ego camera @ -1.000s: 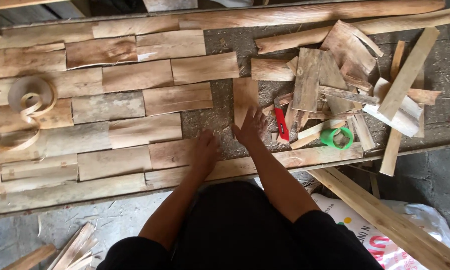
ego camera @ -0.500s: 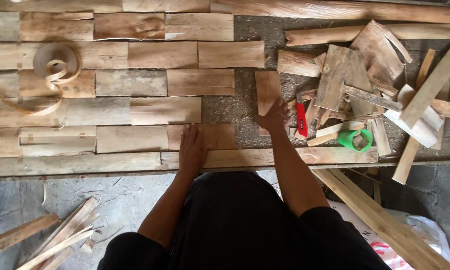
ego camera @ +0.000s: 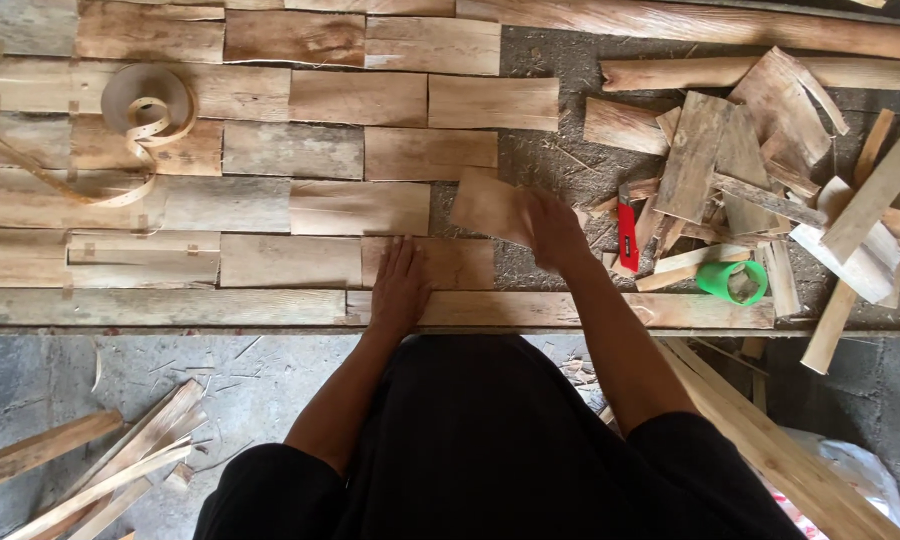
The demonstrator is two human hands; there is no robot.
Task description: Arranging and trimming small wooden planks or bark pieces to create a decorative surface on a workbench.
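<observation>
Left to right. At 9 o'clock of the laid field, a coil of paper tape [ego camera: 148, 100] sits on the thin wood sheets [ego camera: 290, 150], its tail trailing toward 8 o'clock; likely to snag or drag if a sheet beneath it shifts. Left hand [ego camera: 400, 285] lies flat, fingers together and pointing to 12 o'clock, pressing the bottom-row sheet [ego camera: 450, 262] just above the long batten [ego camera: 570, 308] at the desk edge; holds nothing. Right hand [ego camera: 555, 232] closed on one edge of a loose veneer piece [ego camera: 488, 206], lifted off the desk at about 1 o'clock from the left hand. Piece is roughly rectangular; long axis runs about 10 to 4 o'clock, free end pointing to 10 o'clock, so skewed against the level rows. Risks, as judged: set down at this skew it would overlap a neighbour or leave a wedge gap; thin wood pinched at one end could crack along the grain; pressure off the left hand could let the pressed sheet creep. Red utility knife [ego camera: 627, 232] lies just beside the right wrist at 3 o'clock, a nick hazard; green tape roll [ego camera: 734, 282] and scrap pile [ego camera: 750, 170] beyond.
</observation>
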